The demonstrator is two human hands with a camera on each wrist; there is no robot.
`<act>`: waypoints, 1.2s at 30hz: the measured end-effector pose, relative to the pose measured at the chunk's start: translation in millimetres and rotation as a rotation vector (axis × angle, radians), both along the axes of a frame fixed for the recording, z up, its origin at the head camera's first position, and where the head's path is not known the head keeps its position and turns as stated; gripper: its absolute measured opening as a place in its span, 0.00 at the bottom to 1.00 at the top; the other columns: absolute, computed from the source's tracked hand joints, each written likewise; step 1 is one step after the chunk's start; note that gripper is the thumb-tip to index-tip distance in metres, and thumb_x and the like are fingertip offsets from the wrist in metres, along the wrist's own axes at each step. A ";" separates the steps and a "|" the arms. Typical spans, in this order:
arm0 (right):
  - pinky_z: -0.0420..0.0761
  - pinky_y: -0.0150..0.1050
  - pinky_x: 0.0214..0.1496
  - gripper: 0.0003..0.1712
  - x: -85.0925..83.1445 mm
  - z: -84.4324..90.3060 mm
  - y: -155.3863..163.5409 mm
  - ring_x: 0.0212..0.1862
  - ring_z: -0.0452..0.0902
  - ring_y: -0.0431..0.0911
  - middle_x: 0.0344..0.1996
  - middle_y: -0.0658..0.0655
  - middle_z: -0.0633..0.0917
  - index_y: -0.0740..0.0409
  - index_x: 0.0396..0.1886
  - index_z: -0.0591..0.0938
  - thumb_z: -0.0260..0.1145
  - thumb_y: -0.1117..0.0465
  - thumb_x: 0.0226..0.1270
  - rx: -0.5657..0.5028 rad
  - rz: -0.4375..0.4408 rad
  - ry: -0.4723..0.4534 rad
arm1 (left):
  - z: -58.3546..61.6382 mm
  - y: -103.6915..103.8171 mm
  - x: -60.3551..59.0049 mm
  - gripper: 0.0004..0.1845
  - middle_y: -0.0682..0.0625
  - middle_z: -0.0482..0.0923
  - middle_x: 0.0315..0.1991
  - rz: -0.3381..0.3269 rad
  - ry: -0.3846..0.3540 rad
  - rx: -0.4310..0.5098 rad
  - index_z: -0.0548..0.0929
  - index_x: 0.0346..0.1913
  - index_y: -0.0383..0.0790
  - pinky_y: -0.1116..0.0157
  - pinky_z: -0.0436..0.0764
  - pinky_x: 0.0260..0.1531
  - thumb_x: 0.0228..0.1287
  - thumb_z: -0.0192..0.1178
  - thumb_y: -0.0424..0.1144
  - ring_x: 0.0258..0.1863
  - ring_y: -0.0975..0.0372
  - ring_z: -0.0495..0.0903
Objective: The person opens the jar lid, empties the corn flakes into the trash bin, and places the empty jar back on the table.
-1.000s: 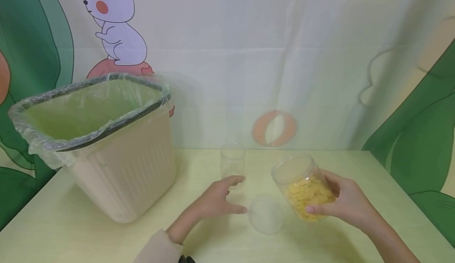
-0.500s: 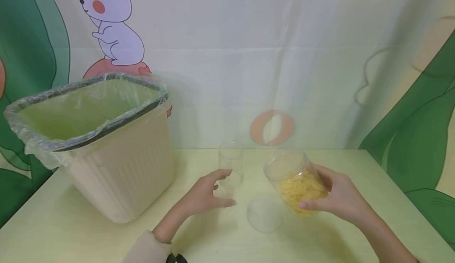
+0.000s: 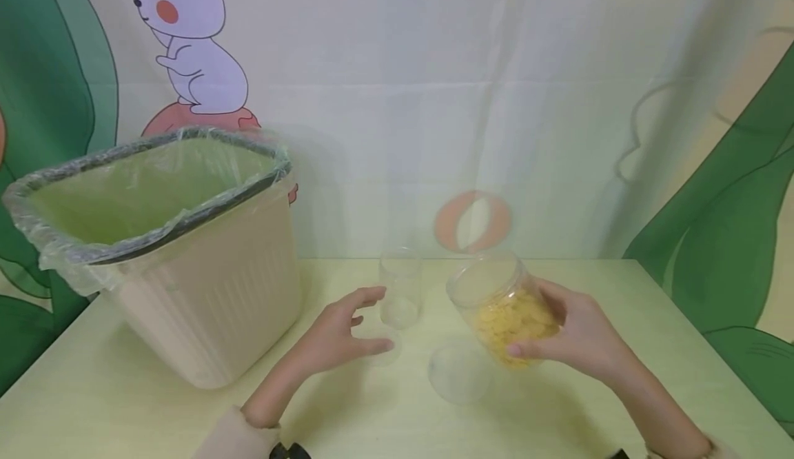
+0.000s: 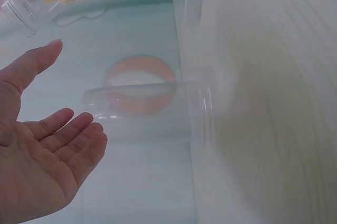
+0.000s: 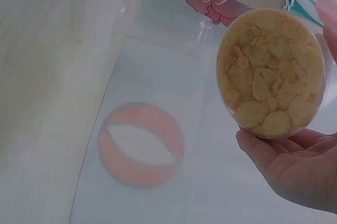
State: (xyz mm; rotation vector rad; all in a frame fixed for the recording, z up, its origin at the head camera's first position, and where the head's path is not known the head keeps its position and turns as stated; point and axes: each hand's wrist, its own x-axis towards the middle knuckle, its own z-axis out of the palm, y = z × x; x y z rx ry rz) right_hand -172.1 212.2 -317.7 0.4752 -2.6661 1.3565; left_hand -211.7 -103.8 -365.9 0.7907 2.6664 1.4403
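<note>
In the head view my right hand (image 3: 582, 335) grips a clear plastic jar (image 3: 484, 281) part full of yellow flakes (image 3: 517, 321). The jar is lidless and tilts left above the table. The right wrist view looks at the jar's base, where flakes (image 5: 271, 77) press against the plastic. My left hand (image 3: 335, 335) hovers left of a second, slimmer clear jar (image 3: 400, 290), which stands upright and holds nothing. Its thumb and fingers are spread apart, with nothing held, as the left wrist view confirms for the hand (image 4: 52, 150) beside the jar (image 4: 147, 111).
A round clear lid (image 3: 459, 374) lies on the pale table (image 3: 384, 424) below the tilted jar. Fainter, a smaller clear disc (image 3: 383, 349) lies under my left thumb. A beige bin (image 3: 211, 307) with a plastic liner stands at left. A printed curtain (image 3: 360, 135) hangs behind.
My left hand has drawn left, away from the front of the slim jar, uncovering the jar and the small disc. My right hand has brought the flake jar left and slightly up.
</note>
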 end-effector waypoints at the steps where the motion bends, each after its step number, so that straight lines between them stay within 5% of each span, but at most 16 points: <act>1: 0.76 0.31 0.44 0.48 -0.3 0.6 -0.8 0.51 0.75 0.54 0.53 0.65 0.77 0.67 0.60 0.68 0.78 0.58 0.38 -0.005 0.001 -0.001 | 0.4 -1.6 0.3 0.36 0.41 0.67 0.61 0.001 0.006 0.002 0.66 0.63 0.37 0.53 0.71 0.55 0.50 0.68 0.40 0.60 0.50 0.66; 11: 0.76 0.42 0.48 0.47 -1.7 6.0 -10.8 0.51 0.75 0.55 0.53 0.64 0.77 0.66 0.60 0.69 0.78 0.59 0.38 -0.048 0.024 -0.015 | 5.4 -16.6 3.0 0.36 0.42 0.68 0.60 0.037 0.020 0.027 0.66 0.62 0.36 0.53 0.71 0.55 0.49 0.69 0.39 0.60 0.50 0.66; 21: 0.77 0.35 0.45 0.46 -5.6 8.4 -20.6 0.48 0.76 0.52 0.51 0.63 0.78 0.66 0.60 0.69 0.79 0.59 0.37 -0.059 0.049 0.000 | 12.9 -35.4 11.2 0.36 0.41 0.67 0.60 0.063 0.047 0.032 0.65 0.62 0.35 0.54 0.71 0.55 0.51 0.68 0.40 0.60 0.50 0.66; 36: 0.75 0.45 0.52 0.48 -11.3 15.0 -37.5 0.53 0.74 0.53 0.54 0.64 0.76 0.66 0.60 0.69 0.79 0.57 0.37 -0.045 0.070 0.030 | 34.3 -61.0 30.2 0.34 0.43 0.68 0.60 0.126 0.122 0.033 0.67 0.60 0.36 0.55 0.73 0.53 0.51 0.68 0.40 0.58 0.51 0.68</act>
